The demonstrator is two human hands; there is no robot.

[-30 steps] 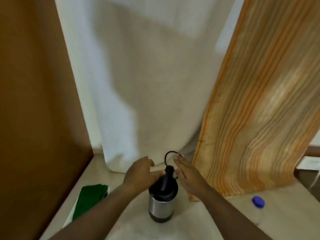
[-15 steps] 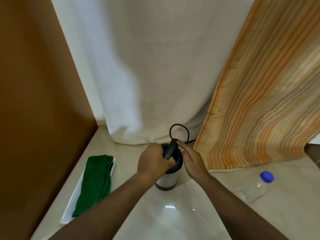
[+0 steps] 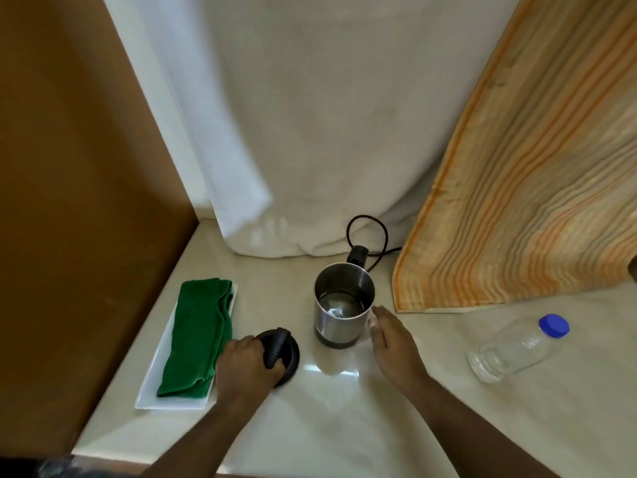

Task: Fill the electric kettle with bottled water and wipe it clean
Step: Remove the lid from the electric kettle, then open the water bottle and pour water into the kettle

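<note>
The steel electric kettle point(image 3: 341, 315) stands uncovered in the middle of the cream counter, its inside visible. Its black lid point(image 3: 284, 353) rests on the counter left of it, with my left hand point(image 3: 246, 365) gripping the lid's handle. My right hand point(image 3: 391, 343) hovers just right of the kettle, fingers apart, holding nothing. A clear water bottle point(image 3: 517, 350) with a blue cap lies on its side at the right. A folded green cloth point(image 3: 200, 336) lies on a white tray point(image 3: 151, 384) at the left.
The kettle's black cord point(image 3: 367, 232) loops behind it toward a white curtain point(image 3: 310, 132). An orange striped cloth point(image 3: 517, 201) hangs at the right, its hem on the counter. A brown panel point(image 3: 69, 201) walls the left side. The counter's front edge point(image 3: 144, 460) is close to me.
My left hand has lifted the lid off the kettle and brought it down to the counter at the left. My right hand has come off the kettle top. The camera has tilted downward.
</note>
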